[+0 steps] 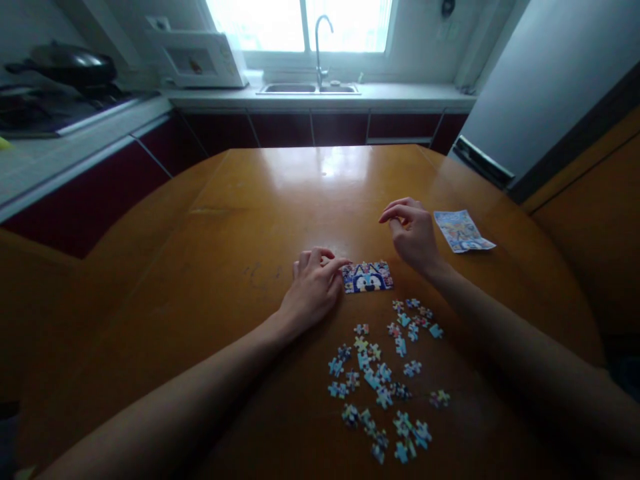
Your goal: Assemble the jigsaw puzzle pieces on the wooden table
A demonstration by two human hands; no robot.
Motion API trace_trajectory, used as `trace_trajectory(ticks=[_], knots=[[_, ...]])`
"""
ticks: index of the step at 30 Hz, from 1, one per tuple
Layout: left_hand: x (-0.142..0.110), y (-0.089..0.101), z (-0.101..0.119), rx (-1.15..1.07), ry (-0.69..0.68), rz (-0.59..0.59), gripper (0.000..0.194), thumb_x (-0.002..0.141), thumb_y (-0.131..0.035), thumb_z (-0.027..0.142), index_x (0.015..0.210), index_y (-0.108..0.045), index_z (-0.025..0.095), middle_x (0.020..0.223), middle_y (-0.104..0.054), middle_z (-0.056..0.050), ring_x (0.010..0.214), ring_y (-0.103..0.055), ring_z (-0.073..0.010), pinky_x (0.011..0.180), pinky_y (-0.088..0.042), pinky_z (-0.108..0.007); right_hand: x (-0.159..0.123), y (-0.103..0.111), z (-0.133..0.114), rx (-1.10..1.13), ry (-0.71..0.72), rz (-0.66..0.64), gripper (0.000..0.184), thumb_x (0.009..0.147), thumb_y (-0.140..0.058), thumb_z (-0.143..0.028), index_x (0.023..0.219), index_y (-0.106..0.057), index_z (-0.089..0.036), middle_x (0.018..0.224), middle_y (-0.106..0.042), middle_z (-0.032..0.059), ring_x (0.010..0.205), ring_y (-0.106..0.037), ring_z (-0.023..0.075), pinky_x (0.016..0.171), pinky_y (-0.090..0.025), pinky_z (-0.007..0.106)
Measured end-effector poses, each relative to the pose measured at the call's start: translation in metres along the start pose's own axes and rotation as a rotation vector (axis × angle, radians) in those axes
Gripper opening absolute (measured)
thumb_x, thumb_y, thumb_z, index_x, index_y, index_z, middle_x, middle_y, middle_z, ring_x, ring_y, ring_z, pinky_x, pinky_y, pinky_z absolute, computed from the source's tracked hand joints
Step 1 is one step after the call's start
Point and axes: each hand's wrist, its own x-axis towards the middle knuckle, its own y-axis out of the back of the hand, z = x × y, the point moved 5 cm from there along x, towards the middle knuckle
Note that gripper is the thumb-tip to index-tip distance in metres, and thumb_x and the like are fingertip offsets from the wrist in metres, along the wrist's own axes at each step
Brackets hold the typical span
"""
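A partly joined jigsaw puzzle (369,277) lies flat on the wooden table, showing a blue and white cartoon dog face; knobs stick up along its far edge. My left hand (314,283) rests on the table at its left side, fingers loosely bent and apart, with a fingertip touching the puzzle's upper left corner. Raised beyond the puzzle's right end is my right hand (414,235). Its fingers curve loosely over the thumb, and I see nothing held in them. Many loose puzzle pieces (373,379) are scattered nearer to me, mostly light blue, some yellow or dark.
A creased printed picture sheet (461,231) lies to the right of my right hand. Beyond the wooden table (240,220) are a counter with a sink (293,88) and a white microwave (200,60). A dark pan (70,63) sits on the stove at left; a fridge (540,80) stands at right.
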Motion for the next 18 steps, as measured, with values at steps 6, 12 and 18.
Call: trace_trajectory(ticks=[6,12,18], knots=[[0.0,-0.003,-0.001,0.015,-0.014,-0.002,0.028,0.101,-0.051,0.03,0.12,-0.072,0.034,0.123,-0.054,-0.008,0.118,-0.043,-0.0306,0.099,-0.039,-0.051,-0.022,0.044,-0.035,-0.01,-0.038,-0.029,0.023,0.084,-0.056,-0.013,0.076,-0.074,-0.024,0.1,-0.067,0.0064,0.101,-0.061,0.0246,0.078,-0.048,0.041],[0.001,-0.002,0.003,0.037,-0.033,-0.018,0.031,0.103,-0.047,0.037,0.125,-0.068,0.032,0.122,-0.055,-0.009,0.116,-0.045,-0.0304,0.099,-0.038,-0.051,-0.059,0.057,-0.031,-0.075,-0.077,-0.15,0.024,0.08,-0.058,-0.009,0.078,-0.075,-0.025,0.102,-0.068,0.007,0.105,-0.061,0.0261,0.088,-0.048,0.045],[0.002,-0.002,0.001,0.023,-0.015,0.003,0.035,0.105,-0.041,0.044,0.13,-0.062,0.031,0.122,-0.057,-0.008,0.118,-0.046,-0.0293,0.1,-0.037,-0.051,-0.07,0.053,-0.018,-0.053,-0.085,-0.432,0.021,0.081,-0.06,-0.007,0.082,-0.075,-0.023,0.094,-0.069,0.0063,0.092,-0.063,0.0221,0.083,-0.049,0.04]])
